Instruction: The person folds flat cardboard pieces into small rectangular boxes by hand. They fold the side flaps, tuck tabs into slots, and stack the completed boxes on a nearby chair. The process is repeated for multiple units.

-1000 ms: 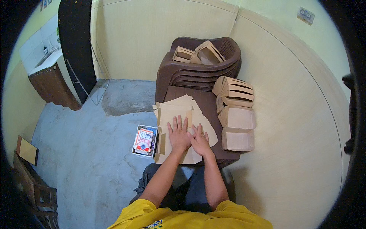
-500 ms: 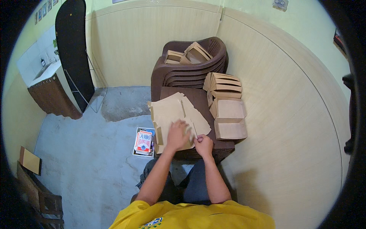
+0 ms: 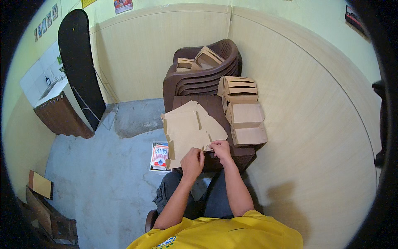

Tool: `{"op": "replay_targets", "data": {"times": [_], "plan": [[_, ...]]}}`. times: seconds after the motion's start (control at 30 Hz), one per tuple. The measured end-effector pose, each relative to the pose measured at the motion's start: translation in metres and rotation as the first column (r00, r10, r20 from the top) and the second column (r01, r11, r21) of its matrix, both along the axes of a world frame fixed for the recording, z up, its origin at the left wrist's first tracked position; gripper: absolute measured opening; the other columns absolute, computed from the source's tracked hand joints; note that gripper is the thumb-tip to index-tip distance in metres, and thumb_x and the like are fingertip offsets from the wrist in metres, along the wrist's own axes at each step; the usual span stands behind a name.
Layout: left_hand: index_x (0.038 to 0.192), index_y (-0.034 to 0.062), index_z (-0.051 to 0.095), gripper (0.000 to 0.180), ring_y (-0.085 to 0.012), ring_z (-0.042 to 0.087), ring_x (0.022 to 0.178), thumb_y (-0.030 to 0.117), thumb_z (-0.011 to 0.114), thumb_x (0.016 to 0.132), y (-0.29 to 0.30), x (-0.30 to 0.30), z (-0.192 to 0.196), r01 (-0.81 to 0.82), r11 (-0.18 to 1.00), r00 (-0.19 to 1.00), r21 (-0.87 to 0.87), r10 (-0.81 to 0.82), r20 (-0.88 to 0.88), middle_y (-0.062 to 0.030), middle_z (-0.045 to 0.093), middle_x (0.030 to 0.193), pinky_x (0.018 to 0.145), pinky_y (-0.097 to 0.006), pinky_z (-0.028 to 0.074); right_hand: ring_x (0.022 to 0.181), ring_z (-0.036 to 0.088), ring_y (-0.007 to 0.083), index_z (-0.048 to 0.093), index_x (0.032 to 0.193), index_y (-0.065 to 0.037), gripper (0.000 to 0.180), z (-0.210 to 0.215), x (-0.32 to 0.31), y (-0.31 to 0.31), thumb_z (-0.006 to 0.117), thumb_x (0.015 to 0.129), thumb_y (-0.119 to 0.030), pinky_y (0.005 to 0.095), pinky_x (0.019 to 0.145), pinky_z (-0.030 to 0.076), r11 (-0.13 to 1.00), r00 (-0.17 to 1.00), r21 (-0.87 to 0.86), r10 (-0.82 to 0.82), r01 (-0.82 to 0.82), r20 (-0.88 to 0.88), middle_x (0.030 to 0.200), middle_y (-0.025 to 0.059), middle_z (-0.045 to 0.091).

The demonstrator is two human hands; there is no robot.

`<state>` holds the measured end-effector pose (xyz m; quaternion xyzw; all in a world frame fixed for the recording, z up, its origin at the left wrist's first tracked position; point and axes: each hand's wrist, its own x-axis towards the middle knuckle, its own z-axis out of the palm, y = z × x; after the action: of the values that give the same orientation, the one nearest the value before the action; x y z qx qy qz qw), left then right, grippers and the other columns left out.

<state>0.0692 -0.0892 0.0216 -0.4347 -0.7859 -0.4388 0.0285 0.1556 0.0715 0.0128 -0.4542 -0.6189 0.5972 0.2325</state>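
Folded boxes [image 3: 244, 120] lie right of flat cardboard [image 3: 188, 128].

Dark brown plastic table [image 3: 219, 155] under the fingers [image 3: 213, 146], flat cardboard sheets [image 3: 188, 128] left, folded boxes [image 3: 246, 122] right.

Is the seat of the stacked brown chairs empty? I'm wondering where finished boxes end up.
No, folded brown cardboard boxes lie on the seat of the stacked brown chairs against the wall.

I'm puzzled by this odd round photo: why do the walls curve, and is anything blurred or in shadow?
Head view: fisheye bends the wall panels toward a black rim; even indoor light, a soft shadow right of the person; hands and flat cardboard sheets look sharp.
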Motion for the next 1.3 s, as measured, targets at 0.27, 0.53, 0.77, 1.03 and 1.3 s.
{"op": "replay_targets", "data": {"times": [0.27, 0.53, 0.77, 1.03, 1.3], "plan": [[0.109, -0.0006, 0.079, 0.021, -0.0096, 0.063, 0.073, 0.018, 0.078, 0.101, -0.005, -0.048, 0.014, 0.062, 0.981, 0.502, 0.185, -0.191, 0.844, -0.0014, 0.073, 0.084, 0.067, -0.027, 0.052, 0.075, 0.070, 0.0122, 0.066, 0.127, -0.001, 0.041, 0.040, 0.000, -0.047, 0.083, 0.091, -0.003, 0.0258, 0.056, 0.053, 0.996, 0.945, -0.062, 0.045, -0.069, -0.323, 0.091, 0.0057, 0.077], [0.112, -0.0013, 0.079, 0.017, -0.0114, 0.070, 0.077, 0.011, 0.079, 0.099, -0.010, -0.039, 0.025, -0.027, 0.951, 0.272, 0.307, -0.289, 0.918, -0.0055, 0.077, 0.093, 0.071, -0.024, 0.056, 0.068, 0.072, 0.0153, 0.069, 0.115, -0.001, 0.029, 0.047, -0.007, -0.073, 0.083, 0.090, -0.004, 0.0303, 0.062, 0.056, 0.960, 0.950, 0.265, -0.006, 0.093, -0.312, 0.087, 0.0094, 0.079], [0.112, -0.0013, 0.078, 0.017, -0.0130, 0.072, 0.077, 0.010, 0.079, 0.099, -0.011, -0.037, 0.021, -0.050, 0.928, 0.196, 0.370, -0.354, 0.914, -0.0069, 0.077, 0.094, 0.070, -0.024, 0.060, 0.073, 0.074, 0.0159, 0.072, 0.107, -0.001, 0.021, 0.045, -0.006, -0.070, 0.083, 0.090, -0.005, 0.0315, 0.065, 0.057, 0.913, 0.975, 0.399, 0.001, 0.090, -0.222, 0.085, 0.0093, 0.079], [0.111, -0.0025, 0.075, 0.017, -0.0165, 0.071, 0.081, 0.011, 0.075, 0.101, -0.012, -0.035, 0.020, -0.029, 0.936, 0.135, 0.352, -0.345, 0.929, -0.0079, 0.076, 0.095, 0.072, -0.026, 0.058, 0.078, 0.074, 0.0150, 0.073, 0.107, 0.001, 0.020, 0.042, -0.010, -0.071, 0.082, 0.090, -0.002, 0.0321, 0.070, 0.059, 0.950, 0.965, 0.305, 0.015, 0.068, -0.262, 0.088, 0.0094, 0.079], [0.113, -0.0038, 0.074, 0.019, -0.0186, 0.077, 0.086, 0.011, 0.077, 0.101, -0.012, -0.045, 0.010, -0.028, 0.924, 0.048, 0.383, -0.381, 0.923, -0.0120, 0.078, 0.100, 0.079, -0.028, 0.065, 0.078, 0.074, 0.0151, 0.073, 0.109, 0.001, 0.020, 0.044, -0.011, -0.070, 0.082, 0.091, -0.003, 0.0312, 0.069, 0.059, 0.944, 0.958, 0.326, 0.040, 0.056, -0.282, 0.088, 0.0090, 0.078]]}}
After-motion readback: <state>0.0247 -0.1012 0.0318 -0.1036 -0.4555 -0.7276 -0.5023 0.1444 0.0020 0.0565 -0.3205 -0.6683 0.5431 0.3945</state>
